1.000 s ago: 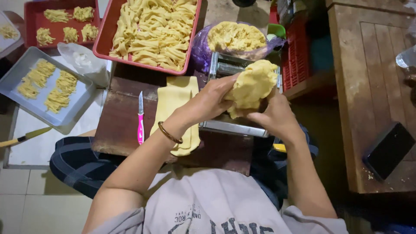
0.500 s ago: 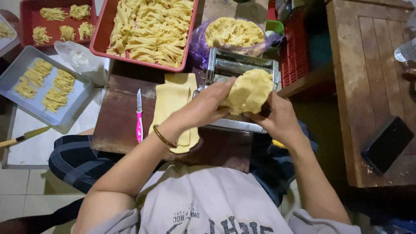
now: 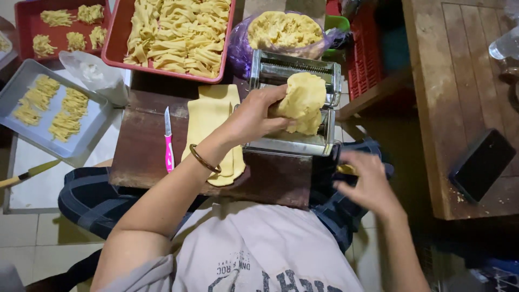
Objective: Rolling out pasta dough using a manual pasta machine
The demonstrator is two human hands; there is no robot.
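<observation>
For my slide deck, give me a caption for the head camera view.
Left hand holds a dough lump on the pasta roller; right hand reaches beside it.

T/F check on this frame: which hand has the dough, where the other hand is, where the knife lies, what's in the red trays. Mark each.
1. The left hand holds the lump of dough over the pasta machine. True.
2. The right hand also grips the dough. False: it is lower, at the machine's right side, apart from the dough.
3. The pink-handled knife lies on the wooden board, left of the flat dough sheet. True.
4. The big red tray is empty. False: it is full of cut dough strips.
5. The left wrist wears a bangle. True.
</observation>
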